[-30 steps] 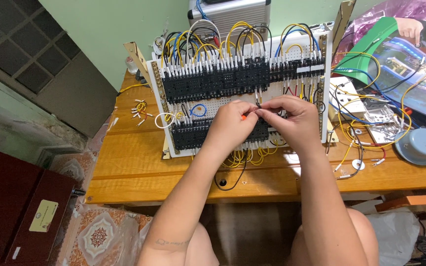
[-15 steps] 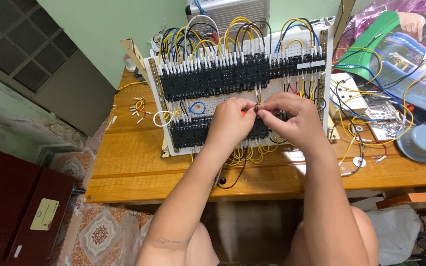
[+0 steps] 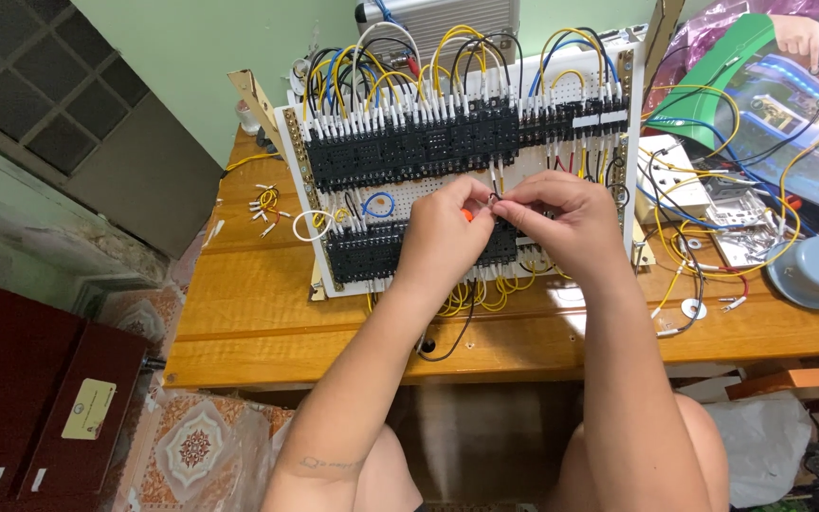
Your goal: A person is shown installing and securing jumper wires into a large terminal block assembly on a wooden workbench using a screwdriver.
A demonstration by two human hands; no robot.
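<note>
A white perforated wiring board (image 3: 447, 194) leans on a wooden table (image 3: 258, 294). It carries two rows of black terminal blocks (image 3: 409, 152) joined by yellow, blue, black and white wires. My left hand (image 3: 443, 237) and my right hand (image 3: 561, 223) meet at the board's middle, between the two rows. Both pinch a thin black wire (image 3: 493, 199) with their fingertips. A small orange part shows under my left thumb. The lower row of blocks is partly hidden behind my hands.
Loose wire pieces (image 3: 267, 204) lie left of the board. To the right are tangled wires, a white box (image 3: 680, 175), a round grey-blue device (image 3: 817, 270) and a colourful poster (image 3: 789, 104). A dark red cabinet (image 3: 40, 398) stands lower left, a grey case (image 3: 438, 19) behind the board.
Both hands stay pinched together at the board's middle. Only the camera view has shifted slightly.
</note>
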